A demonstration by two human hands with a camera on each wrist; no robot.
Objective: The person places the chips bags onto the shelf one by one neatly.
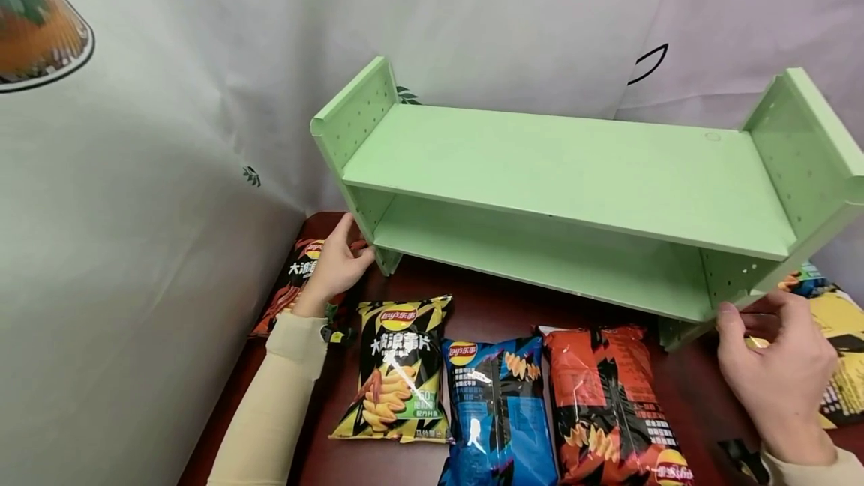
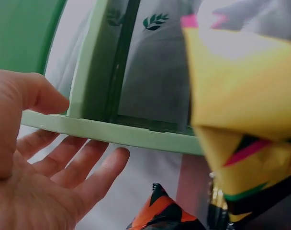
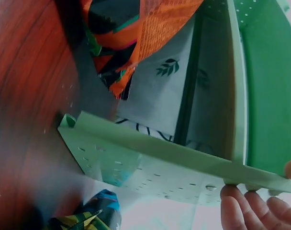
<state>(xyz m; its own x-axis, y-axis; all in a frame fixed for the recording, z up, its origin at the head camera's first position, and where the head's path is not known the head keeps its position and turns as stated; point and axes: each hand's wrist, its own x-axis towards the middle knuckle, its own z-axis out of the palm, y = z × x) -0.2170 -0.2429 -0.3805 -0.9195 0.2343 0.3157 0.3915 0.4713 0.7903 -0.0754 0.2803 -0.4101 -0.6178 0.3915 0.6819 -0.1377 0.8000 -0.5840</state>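
Observation:
A pale green two-tier shelf (image 1: 540,163) with perforated side panels spans the space between both hands. My left hand (image 1: 340,265) grips its left side panel low down. In the left wrist view the thumb lies on one side of that panel's edge and the fingers on the other. My right hand (image 1: 776,373) holds the lower right side panel, fingers on its outer face in the right wrist view. In front of the shelf lie a yellow-and-black chip bag (image 1: 398,366), a blue chip bag (image 1: 499,403) and a red chip bag (image 1: 604,388).
Another red-and-black chip bag (image 1: 280,295) lies beside my left wrist. Yellow packaging (image 1: 840,343) sits past my right hand. The dark reddish table (image 1: 466,310) meets white printed curtains (image 1: 223,103) at the left and back.

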